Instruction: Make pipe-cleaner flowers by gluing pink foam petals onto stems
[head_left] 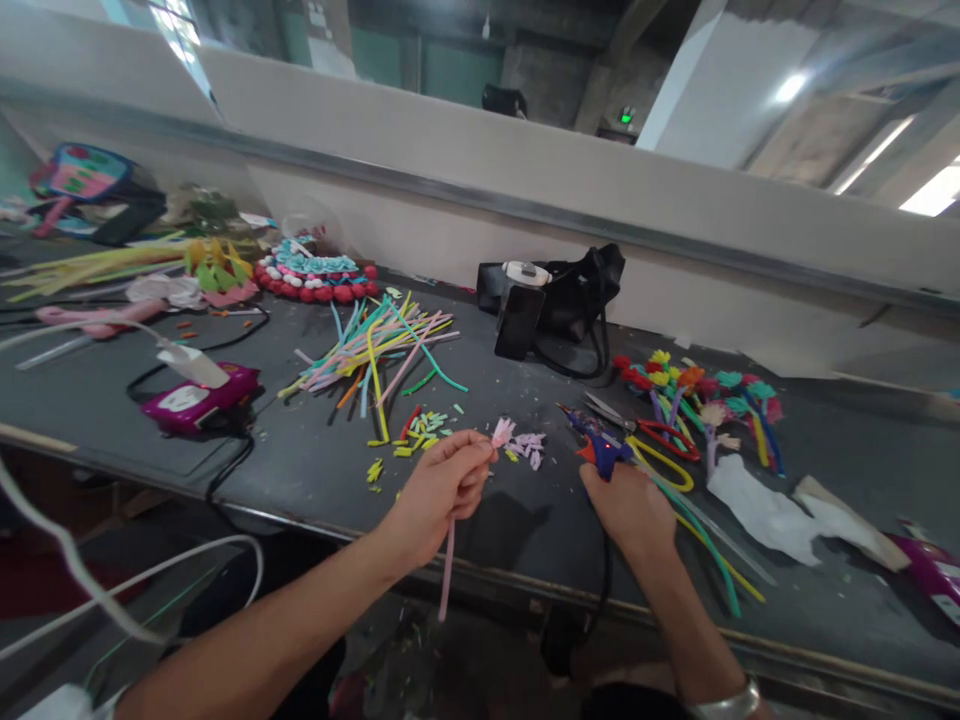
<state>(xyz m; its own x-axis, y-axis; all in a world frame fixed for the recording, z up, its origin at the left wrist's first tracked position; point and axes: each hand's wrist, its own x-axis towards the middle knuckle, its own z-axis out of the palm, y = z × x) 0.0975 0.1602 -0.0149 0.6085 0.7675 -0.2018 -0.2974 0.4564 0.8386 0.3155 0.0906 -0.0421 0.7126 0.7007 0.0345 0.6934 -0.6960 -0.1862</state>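
Observation:
My left hand [450, 475] pinches a pink pipe-cleaner flower [502, 432], its petals poking out past the fingertips. The pink stem [448, 575] hangs below that hand, over the table's front edge. A small blue glue gun [604, 452] with an orange part sits in the grip of my right hand [630, 505], its nozzle pointing away and to the left. Lilac cut pieces [529, 450] lie on the table between my hands. Yellow and green snippets [424, 430] are scattered just beyond my left hand. Scissors with red handles [667, 440] rest beside the glue gun.
A heap of coloured pipe cleaners [382, 350] lies at mid-left. Finished pipe-cleaner flowers [682, 385] are bunched at the right, near crumpled white paper [761, 510]. A black bag [577, 300] with a phone [519, 320] stands at the back. A purple power strip [199, 397] trails cables at left.

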